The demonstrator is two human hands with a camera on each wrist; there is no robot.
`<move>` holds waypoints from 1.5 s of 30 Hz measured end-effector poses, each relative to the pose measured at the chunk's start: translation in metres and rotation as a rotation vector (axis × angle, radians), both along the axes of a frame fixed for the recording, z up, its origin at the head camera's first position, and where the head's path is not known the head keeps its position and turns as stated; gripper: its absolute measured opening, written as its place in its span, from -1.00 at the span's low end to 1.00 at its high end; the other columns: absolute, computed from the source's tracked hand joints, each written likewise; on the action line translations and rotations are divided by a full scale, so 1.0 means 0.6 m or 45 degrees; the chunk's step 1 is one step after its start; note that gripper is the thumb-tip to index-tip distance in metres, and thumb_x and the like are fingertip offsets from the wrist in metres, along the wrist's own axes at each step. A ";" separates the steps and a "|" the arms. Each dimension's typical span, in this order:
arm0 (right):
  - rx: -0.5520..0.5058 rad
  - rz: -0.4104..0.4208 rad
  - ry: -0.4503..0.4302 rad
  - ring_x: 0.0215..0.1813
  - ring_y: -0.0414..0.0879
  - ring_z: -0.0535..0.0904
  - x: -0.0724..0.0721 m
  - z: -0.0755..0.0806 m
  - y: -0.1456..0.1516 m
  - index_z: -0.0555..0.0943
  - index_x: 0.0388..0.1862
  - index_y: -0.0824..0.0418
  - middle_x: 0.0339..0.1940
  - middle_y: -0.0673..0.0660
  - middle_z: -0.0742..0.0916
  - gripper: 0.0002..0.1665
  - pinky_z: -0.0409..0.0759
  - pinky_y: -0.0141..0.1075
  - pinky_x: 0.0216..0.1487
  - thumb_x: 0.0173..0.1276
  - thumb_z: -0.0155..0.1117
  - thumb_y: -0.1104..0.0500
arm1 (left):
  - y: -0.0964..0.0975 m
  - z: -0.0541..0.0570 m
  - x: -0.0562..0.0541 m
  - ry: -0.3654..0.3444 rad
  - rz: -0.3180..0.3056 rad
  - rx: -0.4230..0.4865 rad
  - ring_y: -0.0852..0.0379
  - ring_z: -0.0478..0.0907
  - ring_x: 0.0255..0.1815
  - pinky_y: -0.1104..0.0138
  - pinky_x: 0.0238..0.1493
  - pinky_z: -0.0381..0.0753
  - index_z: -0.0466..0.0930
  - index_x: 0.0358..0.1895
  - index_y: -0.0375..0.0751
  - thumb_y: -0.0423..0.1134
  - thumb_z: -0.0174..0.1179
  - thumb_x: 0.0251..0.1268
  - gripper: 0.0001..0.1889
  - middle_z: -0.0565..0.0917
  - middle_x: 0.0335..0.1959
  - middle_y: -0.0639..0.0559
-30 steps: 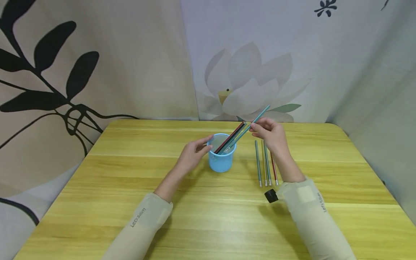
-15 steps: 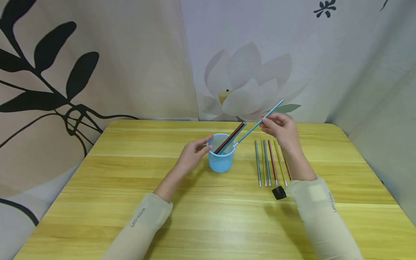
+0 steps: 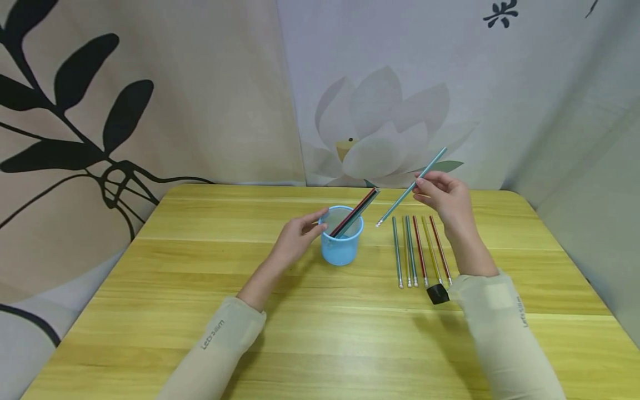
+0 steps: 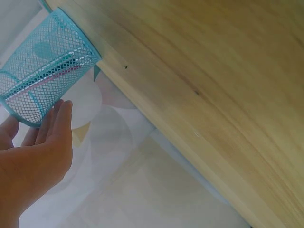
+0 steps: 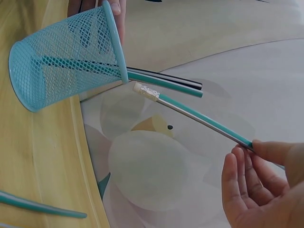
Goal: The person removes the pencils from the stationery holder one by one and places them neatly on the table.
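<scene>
The left hand point(image 3: 297, 236) grips the rim of a blue mesh cup point(image 3: 340, 253) on a wooden surface point(image 3: 310, 333); several pencils point(image 3: 354, 214) lean inside. The right hand point(image 3: 446, 203) pinches a teal pencil point(image 3: 397, 203) in the air, eraser end down, just right of the cup. Six other pencils point(image 3: 420, 250) lie in a row to the cup's right. The step seems to be laying pencils out; next calls for turning this one parallel and lowering it beside the row.

We see a light-blue cylindrical cup point(image 5: 71, 57) of rough, open mesh that looks like metal, and a slender teal pencil point(image 5: 204, 118) with a smooth, glossy coat and shiny metal band point(image 5: 151, 92). Our yellow-brown rectangular tabletop point(image 3: 290, 344) looks like smooth, faintly glossy wood; the pale printed backdrop point(image 3: 225, 100) at the far side, matt cloth.
</scene>
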State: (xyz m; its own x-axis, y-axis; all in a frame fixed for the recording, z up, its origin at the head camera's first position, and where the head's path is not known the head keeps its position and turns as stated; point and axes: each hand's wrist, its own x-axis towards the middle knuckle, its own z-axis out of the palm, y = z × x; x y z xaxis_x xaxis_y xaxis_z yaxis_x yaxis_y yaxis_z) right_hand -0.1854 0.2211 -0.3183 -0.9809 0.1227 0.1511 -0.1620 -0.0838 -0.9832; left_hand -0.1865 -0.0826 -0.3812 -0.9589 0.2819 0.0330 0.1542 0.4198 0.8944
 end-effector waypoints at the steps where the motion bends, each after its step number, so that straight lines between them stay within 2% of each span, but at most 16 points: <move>1: 0.003 -0.006 0.001 -0.25 -0.28 0.72 0.000 0.000 0.002 0.62 -0.18 0.23 -0.21 -0.14 0.78 -0.95 0.73 -0.48 -0.13 0.42 0.28 0.26 | 0.000 0.000 0.000 -0.002 0.001 0.000 -0.09 0.55 0.33 0.08 0.34 0.55 0.44 0.42 0.01 -0.15 0.12 0.50 -0.54 0.48 0.42 -0.07; 16: -0.034 -0.027 0.029 -0.28 -0.27 0.72 0.004 -0.003 0.029 0.61 -0.12 0.32 -0.20 -0.11 0.78 -0.83 0.73 -0.47 -0.16 0.39 0.32 0.25 | -0.002 -0.003 -0.001 0.030 -0.021 0.001 -0.10 0.58 0.30 0.06 0.34 0.55 0.44 0.42 -0.04 -0.15 0.12 0.50 -0.54 0.50 0.40 -0.12; 23: -0.049 -0.043 0.021 -0.30 -0.28 0.72 0.009 -0.005 0.042 0.65 -0.18 0.23 -0.20 -0.13 0.79 -0.91 0.73 -0.48 -0.18 0.38 0.33 0.24 | -0.003 -0.004 -0.002 0.035 -0.024 0.005 -0.11 0.57 0.30 0.06 0.34 0.55 0.44 0.42 -0.06 -0.16 0.12 0.51 -0.53 0.50 0.40 -0.13; 34: -0.024 -0.077 -0.053 -0.27 -0.30 0.73 0.009 -0.020 0.072 0.65 0.01 0.29 -0.18 -0.17 0.78 -0.74 0.72 -0.51 -0.16 0.40 0.32 0.21 | -0.002 -0.005 -0.002 0.034 -0.028 0.013 -0.10 0.57 0.31 0.06 0.36 0.53 0.44 0.41 -0.06 -0.16 0.12 0.51 -0.54 0.49 0.41 -0.09; 40: 0.016 -0.100 -0.082 -0.26 -0.33 0.71 0.010 -0.027 0.083 0.67 -0.02 0.20 -0.18 -0.24 0.78 -0.80 0.70 -0.55 -0.17 0.42 0.29 0.19 | -0.002 -0.003 -0.001 0.026 -0.026 0.015 -0.09 0.57 0.31 0.07 0.36 0.53 0.43 0.42 -0.04 -0.16 0.12 0.51 -0.54 0.48 0.42 -0.07; 45: 0.054 -0.120 -0.110 -0.27 -0.36 0.70 0.013 -0.031 0.090 0.65 0.01 0.21 -0.18 -0.25 0.76 -0.76 0.69 -0.56 -0.17 0.43 0.28 0.16 | -0.002 -0.003 -0.001 0.023 -0.027 0.014 -0.09 0.56 0.32 0.07 0.36 0.53 0.43 0.42 -0.03 -0.16 0.12 0.51 -0.53 0.47 0.43 -0.05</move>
